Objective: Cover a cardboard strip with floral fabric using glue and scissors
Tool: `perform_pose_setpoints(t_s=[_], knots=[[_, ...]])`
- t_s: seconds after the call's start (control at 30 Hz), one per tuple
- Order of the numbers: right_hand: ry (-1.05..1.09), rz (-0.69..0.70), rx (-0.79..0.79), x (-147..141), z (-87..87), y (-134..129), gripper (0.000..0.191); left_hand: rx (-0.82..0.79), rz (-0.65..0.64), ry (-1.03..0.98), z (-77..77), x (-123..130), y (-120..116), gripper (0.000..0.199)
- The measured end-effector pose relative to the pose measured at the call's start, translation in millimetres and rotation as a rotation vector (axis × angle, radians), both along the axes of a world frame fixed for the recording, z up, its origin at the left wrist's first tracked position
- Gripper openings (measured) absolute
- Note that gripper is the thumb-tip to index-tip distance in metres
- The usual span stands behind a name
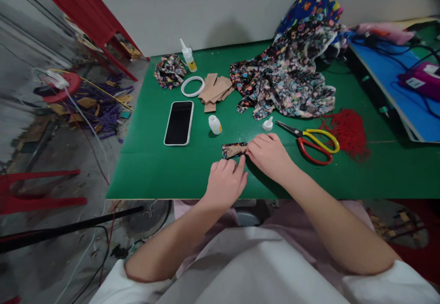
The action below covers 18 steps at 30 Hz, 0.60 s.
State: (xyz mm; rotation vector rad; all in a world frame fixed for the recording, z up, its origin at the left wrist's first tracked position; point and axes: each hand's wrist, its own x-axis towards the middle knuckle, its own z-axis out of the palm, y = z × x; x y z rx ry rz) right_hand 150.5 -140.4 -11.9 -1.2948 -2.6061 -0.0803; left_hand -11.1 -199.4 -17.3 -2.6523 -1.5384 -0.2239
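A small cardboard strip (237, 149) with dark floral cloth folded around its edges lies on the green table in front of me. My right hand (270, 157) pinches its right end, fingers closed and partly hiding it. From the near side, my left hand (225, 182) rests on the table, its index finger stretched to the strip's lower edge and its thumb apart. Just beyond the strip stands an uncapped white glue bottle (215, 125). Its white nozzle cap (267, 124) lies to the right, near scissors (309, 143) with one yellow and one red handle.
A phone (179, 123), a white ring (193, 86), cardboard pieces (216, 89) and a second glue bottle (188, 57) are on the left half. Floral cloth (288, 73) is heaped at the back. Red threads (347, 134) and a blue board (388, 79) lie right.
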Motion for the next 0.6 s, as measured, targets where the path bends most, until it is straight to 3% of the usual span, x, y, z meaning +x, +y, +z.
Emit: perform_pose_setpoints(t_s=[0.6], knots=[[0.021, -0.015, 0.012, -1.5, -3.2, 0.8, 0.016, -0.123, 0.081, -0.046, 5.4, 0.8, 8.4, 0.037]])
